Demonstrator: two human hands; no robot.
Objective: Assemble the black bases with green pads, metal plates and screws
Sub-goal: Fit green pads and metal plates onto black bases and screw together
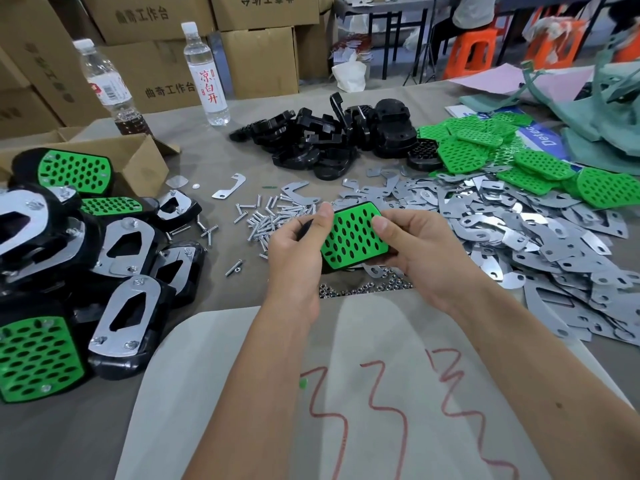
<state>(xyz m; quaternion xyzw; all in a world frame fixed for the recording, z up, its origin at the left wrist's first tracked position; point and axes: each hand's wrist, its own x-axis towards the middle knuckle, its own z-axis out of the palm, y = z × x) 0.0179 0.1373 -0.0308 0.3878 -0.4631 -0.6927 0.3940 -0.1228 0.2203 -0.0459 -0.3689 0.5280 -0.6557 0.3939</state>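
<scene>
**Green pad seated on a black base, held in both hands**

Both hands are holding one piece above the grey cloth-covered table [214,341], roughly at its middle. The left hand [294,244] is curling round the piece's left edge, thumb pressing on the upper left corner; the right hand [412,247] is gripping the right side, thumb laid flat on the top face and fingers wrapped underneath. The piece is a green pad [353,237], a smooth plastic slab with rounded corners pierced by rows of oval holes, lying on a black base [306,226] of which only a dark edge is showing (most of it is hidden by the palms).

Just beyond the hands a scatter of small bright screws [266,216] is lying on the cloth, and a line of tiny metal nuts [363,289] is running under the wrists. To the right, thin shiny metal plates [519,230] with curved cut-out outlines are spreading in a wide heap. Farther back, glossy moulded black bases [329,140] are piled together, with loose green pads [519,157] beside them to the right. On the left, finished assemblies [86,258] are stacking up, some showing green faces, others steel plates fixed at the corners, beside a cardboard box [138,164]. Two clear plastic bottles [204,71] are standing behind.
</scene>
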